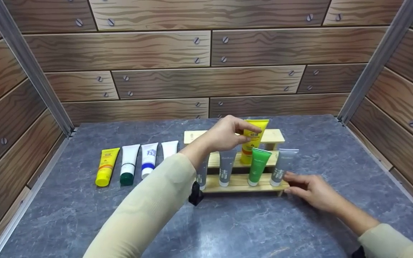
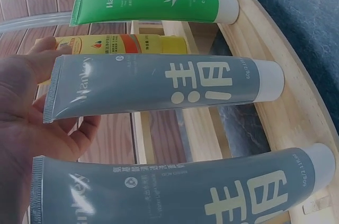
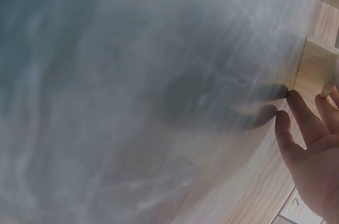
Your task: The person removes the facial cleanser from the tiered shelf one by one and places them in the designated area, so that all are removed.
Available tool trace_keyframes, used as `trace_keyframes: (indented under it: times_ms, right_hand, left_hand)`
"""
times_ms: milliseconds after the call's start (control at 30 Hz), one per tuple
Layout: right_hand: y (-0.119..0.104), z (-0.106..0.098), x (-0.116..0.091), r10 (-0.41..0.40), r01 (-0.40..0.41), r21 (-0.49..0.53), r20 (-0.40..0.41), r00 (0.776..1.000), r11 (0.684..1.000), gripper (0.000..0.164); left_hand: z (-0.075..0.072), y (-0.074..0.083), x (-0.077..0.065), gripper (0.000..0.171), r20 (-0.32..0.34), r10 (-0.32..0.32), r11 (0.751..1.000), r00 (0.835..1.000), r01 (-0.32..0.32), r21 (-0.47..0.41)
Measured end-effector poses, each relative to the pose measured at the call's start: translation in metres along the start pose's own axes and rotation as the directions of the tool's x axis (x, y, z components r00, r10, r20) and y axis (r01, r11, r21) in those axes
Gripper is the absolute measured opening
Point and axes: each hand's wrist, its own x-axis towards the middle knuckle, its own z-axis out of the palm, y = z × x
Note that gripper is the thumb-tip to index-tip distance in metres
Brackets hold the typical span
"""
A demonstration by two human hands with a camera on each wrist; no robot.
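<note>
My left hand point(image 1: 222, 133) pinches the upper part of a yellow squeeze tube point(image 1: 248, 153) between thumb and fingers. The tube is upright, cap down, at the middle step of a stepped wooden rack point(image 1: 240, 187). In the left wrist view the yellow tube point(image 2: 159, 44) lies behind the front row, partly hidden. On the front step stand a green tube point(image 1: 259, 166) and several grey tubes point(image 1: 225, 168), caps down. My right hand point(image 1: 314, 190) holds the rack's right front end, with fingertips point(image 3: 283, 121) low beside the wood in the right wrist view.
Left of the rack lie another yellow tube point(image 1: 107, 166), a white tube with a green cap point(image 1: 129, 163), a white-and-blue tube point(image 1: 150, 157) and a white tube point(image 1: 170, 148) partly behind the left arm. Wood-patterned panels point(image 1: 156, 50) surround the grey marbled table point(image 1: 66, 215).
</note>
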Motion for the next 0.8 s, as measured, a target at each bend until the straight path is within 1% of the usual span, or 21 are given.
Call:
trace_keyframes:
  times_ms: [167,333,500,633,800]
  right_hand:
    - [-0.001,0.000,0.001,0.006,-0.006,0.000,0.007,1.000,1.000,0.050]
    - [-0.001,0.000,0.001,-0.002,0.002,-0.005,0.005,1.000,1.000,0.050]
    - [-0.001,0.001,0.001,-0.004,0.004,-0.011,-0.007,1.000,1.000,0.048]
    - [-0.001,0.001,0.000,0.008,-0.008,-0.001,-0.008,1.000,1.000,0.049]
    - [-0.001,0.000,0.000,0.016,-0.016,0.002,0.005,1.000,1.000,0.050]
  left_hand:
    - [0.001,0.002,0.000,0.037,-0.027,0.001,1.000,1.000,0.000,0.026]
    - [0.001,0.002,0.000,0.037,-0.042,0.023,0.998,0.999,-0.021,0.062]
    - [-0.002,0.001,-0.003,0.040,-0.064,0.020,0.997,0.998,-0.016,0.072]
    - [-0.009,0.002,-0.005,0.041,-0.094,0.026,0.998,0.995,-0.021,0.051]
    - [-0.024,0.003,-0.010,0.039,-0.141,0.042,0.999,0.989,-0.044,-0.011]
